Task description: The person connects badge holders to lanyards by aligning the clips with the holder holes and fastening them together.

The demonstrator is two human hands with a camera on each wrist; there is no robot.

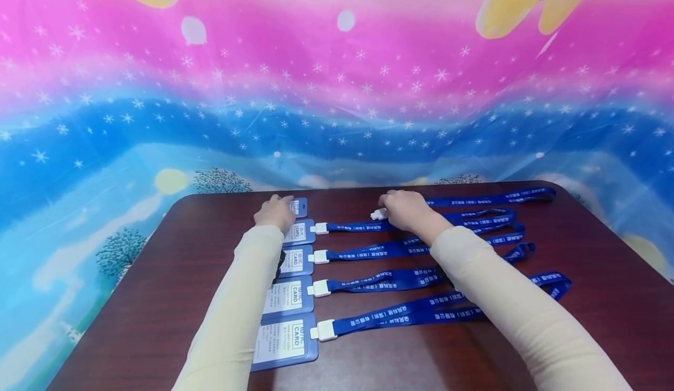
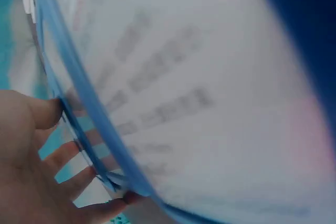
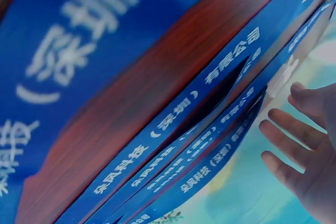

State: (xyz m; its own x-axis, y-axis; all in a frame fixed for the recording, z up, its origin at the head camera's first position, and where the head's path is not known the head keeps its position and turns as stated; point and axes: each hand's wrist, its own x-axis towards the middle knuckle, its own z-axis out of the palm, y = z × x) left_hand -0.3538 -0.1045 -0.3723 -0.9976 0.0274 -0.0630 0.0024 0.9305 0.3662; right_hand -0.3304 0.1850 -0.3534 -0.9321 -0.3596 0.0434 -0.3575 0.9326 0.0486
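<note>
My left hand (image 1: pixel 275 212) reaches over the left part of the farthest blue-framed card holder (image 1: pixel 301 207). In the left wrist view its fingers (image 2: pixel 79 182) are spread and fairly straight at the holders' edges, partly seen through clear plastic; a near card holder (image 2: pixel 210 145) fills that view, blurred. At the far lanyard (image 1: pixel 484 198), my right hand (image 1: pixel 405 208) is beside its white clip (image 1: pixel 378 213). The right wrist view shows the thumb and fingers apart, the thumb tip close to the white clip (image 3: pixel 282 77). This clip lies apart from the farthest holder.
Several more card holders (image 1: pixel 284 335) form a column toward me, each with a white clip (image 1: pixel 326 329) and a blue lanyard (image 1: pixel 379 318) stretched rightward. They lie on a dark wooden table (image 1: pixel 174 297). A colourful backdrop (image 1: pixel 326 116) hangs behind its far edge.
</note>
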